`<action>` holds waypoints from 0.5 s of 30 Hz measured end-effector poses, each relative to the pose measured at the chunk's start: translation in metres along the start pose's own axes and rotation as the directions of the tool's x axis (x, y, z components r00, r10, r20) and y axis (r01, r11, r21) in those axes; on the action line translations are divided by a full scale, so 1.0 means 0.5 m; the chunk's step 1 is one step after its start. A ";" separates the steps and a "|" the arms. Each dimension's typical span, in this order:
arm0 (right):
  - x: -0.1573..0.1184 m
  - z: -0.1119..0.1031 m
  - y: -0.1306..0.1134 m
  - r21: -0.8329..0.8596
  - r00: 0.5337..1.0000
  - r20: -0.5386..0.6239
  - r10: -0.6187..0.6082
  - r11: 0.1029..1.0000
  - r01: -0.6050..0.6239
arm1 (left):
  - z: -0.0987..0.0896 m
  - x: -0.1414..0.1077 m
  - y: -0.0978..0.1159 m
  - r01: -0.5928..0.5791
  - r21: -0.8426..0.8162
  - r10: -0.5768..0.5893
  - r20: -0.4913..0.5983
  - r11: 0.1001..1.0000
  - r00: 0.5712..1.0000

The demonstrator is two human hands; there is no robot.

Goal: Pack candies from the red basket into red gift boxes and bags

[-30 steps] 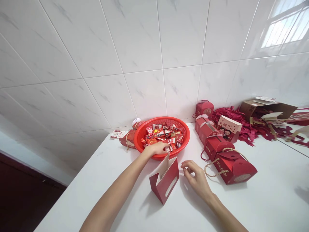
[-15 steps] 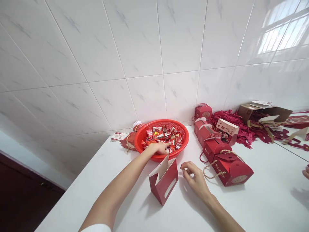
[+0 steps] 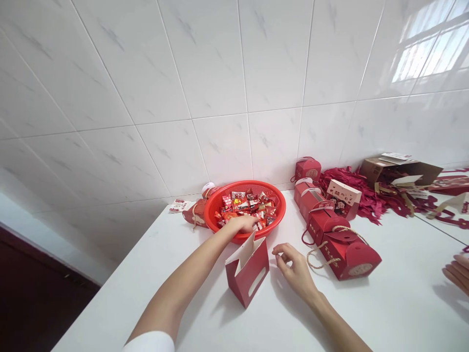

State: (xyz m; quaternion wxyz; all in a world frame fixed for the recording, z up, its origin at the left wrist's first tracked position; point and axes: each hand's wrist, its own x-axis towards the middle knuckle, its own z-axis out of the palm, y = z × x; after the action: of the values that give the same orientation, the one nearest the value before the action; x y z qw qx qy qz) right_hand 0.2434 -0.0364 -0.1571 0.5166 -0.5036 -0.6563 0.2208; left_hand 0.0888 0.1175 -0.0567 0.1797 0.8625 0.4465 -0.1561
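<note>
While my left hand (image 3: 246,223) reaches into the round red plastic basket (image 3: 281,208), its fingers are down among the small, mostly red wrapped sweets (image 3: 241,203), and I cannot tell whether they have closed on any. Just in front of the basket, near my left forearm, the dark red card box with a pale oval on its side (image 3: 242,286) stands upright on the smooth white table (image 3: 157,254), its top gaping. My right hand (image 3: 295,269) rests just beside that box without touching it, fingers loosely curled, thumb and fingertips a little apart, nothing between them. Farther right, a red card box with twisted rope handles (image 3: 355,259) sits at the near end of a row of similar boxes (image 3: 322,220). Another person's hand (image 3: 459,271) shows at the right edge.
</note>
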 end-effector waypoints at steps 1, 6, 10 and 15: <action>0.000 0.000 0.001 -0.004 1.000 0.001 0.003 1.000 -0.003 | 0.000 0.000 0.001 0.000 0.005 0.000 0.001 1.000 1.000; -0.002 -0.001 0.004 -0.003 1.000 0.007 0.018 1.000 -0.018 | 0.001 0.000 0.000 -0.009 0.015 0.009 -0.015 1.000 1.000; -0.001 -0.001 0.004 -0.001 1.000 0.012 0.027 1.000 -0.027 | 0.001 -0.004 -0.005 -0.024 -0.003 0.024 -0.044 1.000 0.999; -0.001 -0.001 0.001 -0.004 1.000 0.011 0.029 1.000 -0.029 | 0.002 -0.008 -0.011 -0.030 -0.047 0.026 -0.078 0.998 0.997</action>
State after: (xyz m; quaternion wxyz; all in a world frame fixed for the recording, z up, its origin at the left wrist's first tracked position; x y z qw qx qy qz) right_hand 0.2440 -0.0368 -0.1577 0.5086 -0.5129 -0.6522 0.2299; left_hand 0.0820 0.1171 -0.0565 0.1850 0.8695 0.4447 -0.1092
